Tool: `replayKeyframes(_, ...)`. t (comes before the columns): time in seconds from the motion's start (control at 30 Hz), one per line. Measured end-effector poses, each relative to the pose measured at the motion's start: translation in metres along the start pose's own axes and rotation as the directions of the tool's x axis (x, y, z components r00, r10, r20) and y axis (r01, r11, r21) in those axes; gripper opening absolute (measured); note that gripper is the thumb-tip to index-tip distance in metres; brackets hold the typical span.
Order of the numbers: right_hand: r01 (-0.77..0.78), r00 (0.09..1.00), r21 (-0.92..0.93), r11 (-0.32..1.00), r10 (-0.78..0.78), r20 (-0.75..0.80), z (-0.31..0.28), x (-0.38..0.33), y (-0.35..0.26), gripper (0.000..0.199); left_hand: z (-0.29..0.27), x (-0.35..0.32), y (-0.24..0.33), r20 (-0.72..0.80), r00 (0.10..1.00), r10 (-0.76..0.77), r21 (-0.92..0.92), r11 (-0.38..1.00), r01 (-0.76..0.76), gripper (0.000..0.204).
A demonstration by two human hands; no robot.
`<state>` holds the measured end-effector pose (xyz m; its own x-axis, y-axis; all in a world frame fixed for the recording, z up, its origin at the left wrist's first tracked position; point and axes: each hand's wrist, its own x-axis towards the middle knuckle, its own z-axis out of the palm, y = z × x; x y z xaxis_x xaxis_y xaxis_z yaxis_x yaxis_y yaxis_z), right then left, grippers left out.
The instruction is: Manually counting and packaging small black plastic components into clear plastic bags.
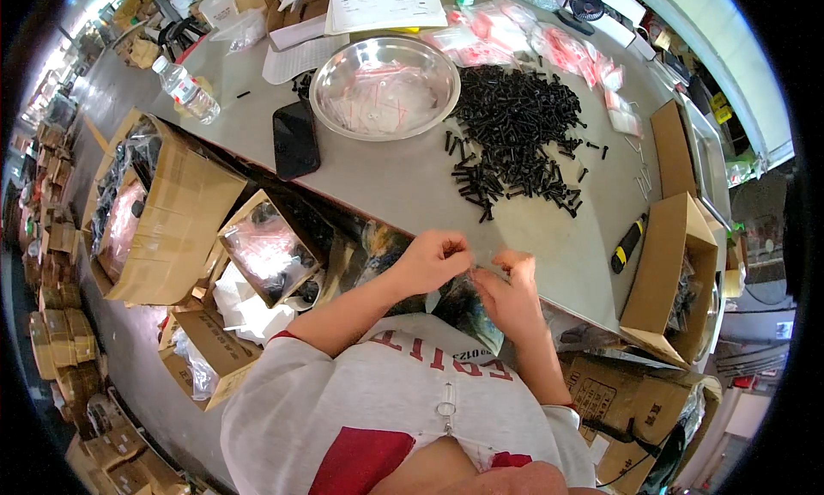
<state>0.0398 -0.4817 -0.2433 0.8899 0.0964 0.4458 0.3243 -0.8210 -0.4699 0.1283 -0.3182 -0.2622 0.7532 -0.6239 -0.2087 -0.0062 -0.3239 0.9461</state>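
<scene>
At the edge of the tabletop [369, 182], left hand [434, 261] and right hand [512, 296] have bent fingers, whether pinching something I cannot tell, so light, steady movement seems best.

On the grey table [369, 186], you have a clear plastic water bottle [186, 91] near the left edge and a black smartphone [295, 140] lying closer to you. Printed paper sheets [386, 6] overlap at the far side, with a small black fan [588, 6] to their right. A yellow-and-black utility knife [629, 244] lies at your right. Stacked cardboard cartons [60, 340] line your far left.
</scene>
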Motion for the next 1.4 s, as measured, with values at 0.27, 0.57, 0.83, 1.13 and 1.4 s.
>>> replayKeyframes(0.27,0.129,0.975,0.260,0.957,-0.170,0.143,-0.025,0.006,0.003,0.027,0.013,-0.006,-0.005,0.167,0.978,-0.124,-0.716,0.667,0.206,0.045)
replayKeyframes(0.57,0.179,0.926,-0.032,0.983,-0.157,0.344,-0.029,0.009,0.003,0.036,-0.028,-0.002,-0.009,-0.252,0.952,0.172,0.166,0.977,-0.132,0.044)
replayKeyframes(0.83,0.143,0.915,0.267,0.953,-0.230,0.333,-0.007,0.032,0.031,0.039,0.000,-0.016,-0.019,0.054,0.963,0.263,0.208,0.940,-0.269,0.041)
replayKeyframes(1.13,0.120,0.957,-0.167,0.979,-0.069,0.282,0.019,0.073,0.067,0.029,0.008,-0.024,-0.043,0.241,0.934,0.264,-0.261,0.945,-0.199,0.063)
replayKeyframes(1.4,-0.045,0.947,-0.079,0.996,0.068,0.313,0.019,0.067,0.054,0.025,0.016,-0.023,-0.061,0.291,0.941,0.172,-0.448,0.894,-0.025,0.053)
